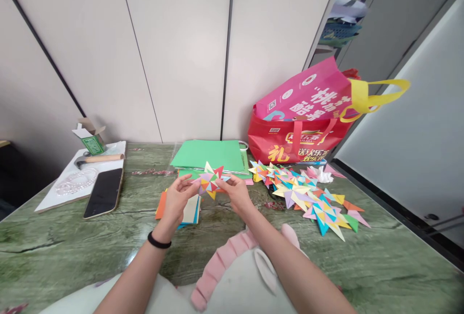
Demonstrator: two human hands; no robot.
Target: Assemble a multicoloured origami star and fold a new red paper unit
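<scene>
the person holds a many-coloured paper star (pixel 210 182) up between both hands, lifted just clear of the tabletop (pixel 380 261) and right in front of the chest. the left hand (pixel 176 199) pinches its left edge between thumb and fingertips. the right hand (pixel 237 193) pinches the opposite edge the same way. both are closed on it, lightly by the look of it. holding it by the rim seems to spare the spikes and keeps the middle open to the eye.

just under the left hand lies a small stack (pixel 192 212) of coloured sheets, orange at the edge, close enough to reach without leaning. behind the star sits the green paper (pixel 212 155), flat and squared up. to the right a pile (pixel 308 195) of similar stars spreads toward the table's edge, loosely overlapped, and i'd say it is kept on that side so the space before the hands stays free. a red and pink bag (pixel 304 125) with a yellow handle slumps against the wall behind the pile.

well off to the left, on a white board (pixel 50 198), are a phone (pixel 104 192) lying face up, a hammer (pixel 96 159), a bead string (pixel 74 182) and a small opened box (pixel 90 137), all apart from the paper. a black band (pixel 158 242) circles the left wrist.
</scene>
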